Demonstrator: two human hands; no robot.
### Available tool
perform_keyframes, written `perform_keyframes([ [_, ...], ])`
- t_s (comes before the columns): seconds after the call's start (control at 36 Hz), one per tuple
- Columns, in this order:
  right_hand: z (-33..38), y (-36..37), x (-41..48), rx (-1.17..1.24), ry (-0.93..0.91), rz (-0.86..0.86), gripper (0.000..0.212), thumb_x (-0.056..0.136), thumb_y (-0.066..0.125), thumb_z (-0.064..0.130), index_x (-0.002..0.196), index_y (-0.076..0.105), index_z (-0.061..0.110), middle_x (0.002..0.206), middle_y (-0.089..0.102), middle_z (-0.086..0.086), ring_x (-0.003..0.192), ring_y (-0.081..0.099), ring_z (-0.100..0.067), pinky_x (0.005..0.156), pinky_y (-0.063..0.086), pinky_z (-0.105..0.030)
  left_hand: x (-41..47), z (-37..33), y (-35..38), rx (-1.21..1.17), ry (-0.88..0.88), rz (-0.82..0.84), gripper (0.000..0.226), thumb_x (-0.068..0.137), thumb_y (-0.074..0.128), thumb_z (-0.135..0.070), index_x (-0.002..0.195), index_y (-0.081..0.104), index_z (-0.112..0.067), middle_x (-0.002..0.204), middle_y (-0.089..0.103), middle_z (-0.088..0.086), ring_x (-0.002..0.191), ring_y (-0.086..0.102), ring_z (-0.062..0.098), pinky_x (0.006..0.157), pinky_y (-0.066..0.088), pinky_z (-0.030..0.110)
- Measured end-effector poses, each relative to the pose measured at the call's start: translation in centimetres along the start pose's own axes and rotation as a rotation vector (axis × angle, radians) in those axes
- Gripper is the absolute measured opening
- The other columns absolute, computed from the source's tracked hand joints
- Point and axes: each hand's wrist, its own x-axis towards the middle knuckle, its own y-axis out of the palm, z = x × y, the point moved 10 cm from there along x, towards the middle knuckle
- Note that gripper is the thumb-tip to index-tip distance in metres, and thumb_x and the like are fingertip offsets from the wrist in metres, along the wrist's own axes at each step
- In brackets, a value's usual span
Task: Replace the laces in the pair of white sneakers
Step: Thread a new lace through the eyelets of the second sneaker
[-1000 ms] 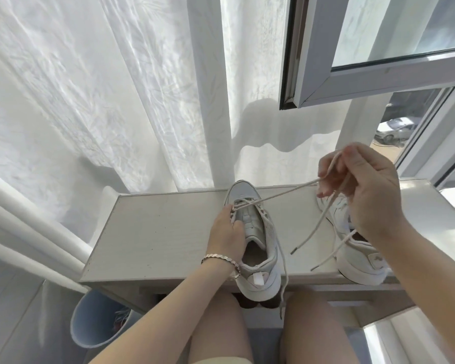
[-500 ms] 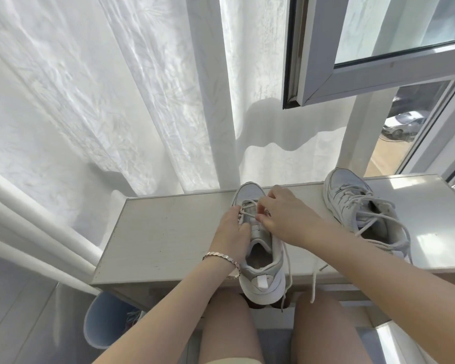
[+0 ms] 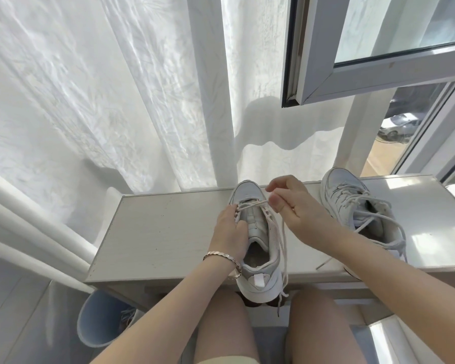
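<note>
A white sneaker (image 3: 258, 271) stands toe-away on the pale bench (image 3: 163, 232) in front of me, its heel over the front edge. My left hand (image 3: 227, 232) grips its left side by the eyelets. My right hand (image 3: 292, 203) pinches the white lace (image 3: 252, 205) where it crosses the lowest eyelets near the toe. Loose lace ends (image 3: 283, 253) trail down the shoe's right side and hang past the heel. The second white sneaker (image 3: 357, 208) sits laced to the right, partly behind my right forearm.
A light blue bin (image 3: 95, 321) stands on the floor under the bench's left end. White curtains (image 3: 116, 88) hang behind the bench. An open window sash (image 3: 352, 69) juts out above right. My bare knees sit below the bench edge.
My right hand came down from holding the lace stretched high to the right and now pinches it at the front eyelets. The left hand stayed on the sneaker.
</note>
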Motion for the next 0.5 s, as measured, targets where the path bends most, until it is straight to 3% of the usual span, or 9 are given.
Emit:
perform_keyframes([
  [0.08, -0.1, -1.6, -0.5, 0.104, 0.051, -0.036, 0.035, 0.098, 0.042, 0.019, 0.064, 0.049, 0.026, 0.090, 0.055, 0.012, 0.084, 0.048, 0.010, 0.074, 0.031, -0.002, 0.3, 0.3, 0.3, -0.008, 0.005, 0.012, 0.042, 0.087, 0.037, -0.004, 0.127, 0.050, -0.004, 0.128, 0.051, 0.017, 0.118, 0.047, 0.031, 0.102, 0.037, 0.045],
  [0.14, -0.8, -1.2, -0.5, 0.135, 0.121, 0.055, 0.039, 0.099, 0.038, 0.021, 0.062, 0.051, 0.019, 0.066, 0.060, 0.008, 0.063, 0.052, 0.005, 0.071, 0.039, -0.015, 0.5, 0.3, 0.3, 0.001, 0.024, 0.014, 0.043, 0.085, 0.039, -0.004, 0.126, 0.050, -0.006, 0.126, 0.052, 0.015, 0.116, 0.048, 0.030, 0.101, 0.039, 0.045],
  [0.22, -0.7, -0.7, -0.3, 0.216, 0.175, 0.126, 0.040, 0.100, 0.036, 0.024, 0.063, 0.046, 0.014, 0.045, 0.047, 0.007, 0.044, 0.046, -0.005, 0.065, 0.053, -0.033, -0.2, -1.6, -0.4, -0.033, 0.175, 0.013, 0.056, 0.082, 0.048, -0.004, 0.135, 0.040, -0.020, 0.135, 0.043, -0.004, 0.128, 0.039, 0.014, 0.109, 0.031, 0.033],
  [0.28, 0.3, -1.2, 0.1, 0.190, 0.174, 0.108, 0.038, 0.099, 0.039, 0.027, 0.064, 0.045, 0.012, 0.049, 0.041, 0.005, 0.040, 0.043, -0.005, 0.052, 0.050, -0.021, -1.6, -4.6, -0.5, -0.098, 0.360, 0.108, 0.060, 0.082, 0.053, -0.009, 0.132, 0.034, -0.035, 0.128, 0.046, -0.016, 0.126, 0.039, 0.002, 0.109, 0.030, 0.023],
  [0.33, 1.4, -1.6, 0.5, 0.158, 0.145, 0.107, 0.038, 0.098, 0.042, 0.029, 0.065, 0.047, 0.012, 0.052, 0.040, 0.003, 0.038, 0.042, -0.003, 0.044, 0.042, -0.014, -2.7, -7.1, -1.1, -0.203, 0.464, 0.204, 0.044, 0.081, 0.055, -0.019, 0.120, 0.043, -0.038, 0.093, 0.061, -0.018, 0.098, 0.059, 0.004, 0.090, 0.044, 0.020],
  [0.36, 1.7, -1.6, 0.7, 0.138, 0.136, 0.127, 0.038, 0.097, 0.043, 0.030, 0.065, 0.049, 0.013, 0.052, 0.040, 0.004, 0.038, 0.041, -0.003, 0.044, 0.041, -0.015, -2.9, -7.8, -1.8, -0.214, 0.498, 0.196, 0.034, 0.082, 0.055, -0.023, 0.112, 0.049, -0.037, 0.075, 0.059, -0.014, 0.079, 0.059, 0.007, 0.078, 0.047, 0.019],
  [0.42, 1.6, -1.5, 1.0, 0.087, 0.150, 0.183, 0.037, 0.096, 0.045, 0.034, 0.064, 0.052, 0.016, 0.050, 0.038, 0.005, 0.038, 0.040, -0.004, 0.044, 0.040, -0.016, -2.6, -8.8, -4.0, -0.107, 0.585, 0.082, 0.010, 0.085, 0.056, -0.024, 0.093, 0.058, -0.030, 0.062, 0.045, -0.001, 0.059, 0.045, 0.006, 0.063, 0.041, 0.014],
  [0.44, 1.1, -1.5, 1.0, 0.061, 0.171, 0.204, 0.037, 0.096, 0.045, 0.036, 0.064, 0.053, 0.018, 0.050, 0.038, 0.006, 0.038, 0.039, -0.005, 0.045, 0.039, -0.017, -2.2, -8.7, -5.2, -0.041, 0.609, 0.014, 0.007, 0.088, 0.055, -0.023, 0.083, 0.061, -0.023, 0.060, 0.042, 0.002, 0.056, 0.040, 0.005, 0.059, 0.037, 0.012],
  [0.5, -0.2, -1.8, 0.9, 0.025, 0.215, 0.214, 0.037, 0.095, 0.044, 0.039, 0.065, 0.054, 0.018, 0.051, 0.038, 0.005, 0.041, 0.040, -0.008, 0.047, 0.039, -0.018, -1.3, -7.9, -7.5, 0.068, 0.611, -0.110, 0.029, 0.090, 0.053, -0.025, 0.065, 0.057, -0.010, 0.056, 0.041, -0.001, 0.056, 0.039, 0.006, 0.057, 0.032, 0.012],
])
